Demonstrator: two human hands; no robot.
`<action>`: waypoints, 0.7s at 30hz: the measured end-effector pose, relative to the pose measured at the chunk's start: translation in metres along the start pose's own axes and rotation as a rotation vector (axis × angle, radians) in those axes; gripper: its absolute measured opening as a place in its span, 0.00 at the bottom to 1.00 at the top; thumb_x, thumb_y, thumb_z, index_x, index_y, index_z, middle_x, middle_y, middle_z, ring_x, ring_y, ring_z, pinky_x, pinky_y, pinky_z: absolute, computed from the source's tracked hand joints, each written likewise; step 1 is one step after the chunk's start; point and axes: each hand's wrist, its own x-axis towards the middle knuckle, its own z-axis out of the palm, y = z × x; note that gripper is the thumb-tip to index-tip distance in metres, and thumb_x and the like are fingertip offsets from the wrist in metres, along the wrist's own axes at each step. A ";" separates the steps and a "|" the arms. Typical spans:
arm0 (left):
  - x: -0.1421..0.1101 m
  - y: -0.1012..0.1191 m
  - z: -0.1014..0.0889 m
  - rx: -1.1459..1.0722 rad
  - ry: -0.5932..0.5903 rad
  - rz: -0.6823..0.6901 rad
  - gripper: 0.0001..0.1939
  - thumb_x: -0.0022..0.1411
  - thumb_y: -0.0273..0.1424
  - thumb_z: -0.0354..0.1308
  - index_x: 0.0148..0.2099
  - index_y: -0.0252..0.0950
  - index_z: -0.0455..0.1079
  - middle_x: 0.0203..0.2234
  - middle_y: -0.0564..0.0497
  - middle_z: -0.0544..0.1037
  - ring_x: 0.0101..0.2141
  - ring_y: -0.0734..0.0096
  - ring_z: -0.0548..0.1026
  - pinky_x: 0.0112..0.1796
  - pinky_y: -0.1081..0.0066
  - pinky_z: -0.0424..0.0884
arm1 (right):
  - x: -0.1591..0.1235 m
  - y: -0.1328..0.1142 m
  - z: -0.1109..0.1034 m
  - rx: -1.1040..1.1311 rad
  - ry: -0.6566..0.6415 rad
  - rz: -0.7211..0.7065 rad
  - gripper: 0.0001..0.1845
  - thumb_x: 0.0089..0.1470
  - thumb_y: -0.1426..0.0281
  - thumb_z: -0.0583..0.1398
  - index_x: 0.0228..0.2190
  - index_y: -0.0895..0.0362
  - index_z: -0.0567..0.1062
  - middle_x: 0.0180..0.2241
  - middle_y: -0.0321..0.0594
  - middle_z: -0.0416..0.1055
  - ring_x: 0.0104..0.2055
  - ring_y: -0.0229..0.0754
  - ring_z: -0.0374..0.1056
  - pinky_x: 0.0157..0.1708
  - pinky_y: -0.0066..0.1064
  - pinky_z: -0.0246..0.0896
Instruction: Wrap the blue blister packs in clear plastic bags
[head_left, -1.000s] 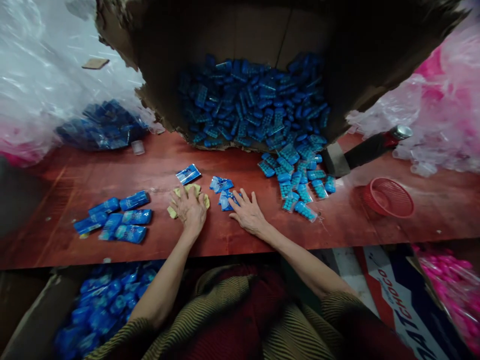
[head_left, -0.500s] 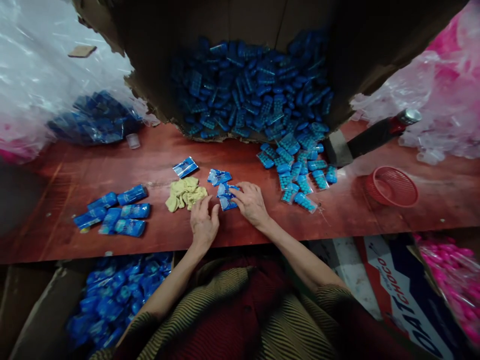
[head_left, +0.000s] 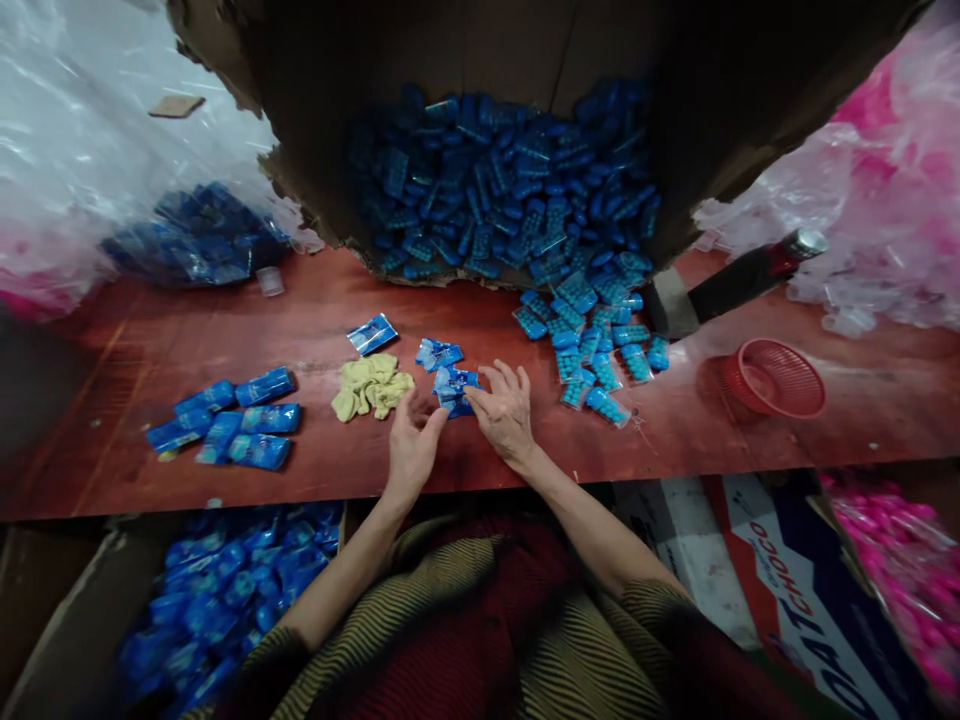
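Observation:
My right hand (head_left: 504,415) pinches the near edge of a flat blue printed plastic sleeve (head_left: 452,385) between thumb and fingertips; its other fingers are raised. Close by on the left, my left hand (head_left: 412,450) holds nothing, its thumb and fingers apart beside the sleeve. Just beyond lie more blue sleeves (head_left: 439,353). A crumpled yellow cloth (head_left: 371,388) rests past my left fingertips, with a flat blue packet (head_left: 373,334) behind it. Several filled blue sleeved packs (head_left: 262,419) lie at the left.
A torn cardboard box (head_left: 300,110) holds many small blue-capped bottles (head_left: 487,190), some spilling onto the red table (head_left: 360,465). Right stand a red plastic basket (head_left: 775,378) and a dark bar (head_left: 739,285). Below the table edge is a heap of blue packs (head_left: 225,590).
My left hand has let go of the yellow cloth and moved right, toward the sleeves. My right hand has gone from resting spread over the sleeves to pinching one.

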 end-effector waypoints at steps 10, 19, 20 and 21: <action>0.006 0.011 0.008 -0.497 -0.127 -0.334 0.19 0.38 0.39 0.69 0.29 0.32 0.70 0.20 0.55 0.73 0.20 0.79 0.68 0.21 0.79 0.63 | -0.002 -0.006 0.006 1.024 -0.166 0.471 0.20 0.47 0.64 0.61 0.42 0.59 0.74 0.37 0.41 0.73 0.34 0.39 0.68 0.37 0.32 0.64; 0.004 0.007 0.021 -0.493 0.014 -0.279 0.17 0.40 0.38 0.67 0.26 0.31 0.68 0.18 0.56 0.71 0.18 0.81 0.66 0.19 0.79 0.63 | 0.002 -0.012 0.013 1.059 -0.172 0.523 0.11 0.47 0.62 0.56 0.24 0.57 0.71 0.22 0.32 0.67 0.25 0.35 0.60 0.27 0.26 0.57; 0.004 0.008 0.022 -0.499 0.016 -0.286 0.17 0.40 0.38 0.67 0.27 0.31 0.68 0.18 0.56 0.71 0.19 0.80 0.67 0.19 0.79 0.63 | 0.002 -0.012 0.012 1.026 -0.171 0.509 0.11 0.49 0.62 0.55 0.24 0.57 0.71 0.22 0.32 0.67 0.25 0.35 0.61 0.27 0.26 0.57; 0.005 0.008 0.023 -0.507 0.015 -0.296 0.17 0.39 0.38 0.67 0.27 0.31 0.68 0.18 0.55 0.72 0.19 0.80 0.67 0.19 0.79 0.63 | 0.002 -0.013 0.012 0.993 -0.166 0.501 0.11 0.50 0.62 0.55 0.25 0.56 0.70 0.22 0.33 0.67 0.25 0.36 0.61 0.28 0.27 0.57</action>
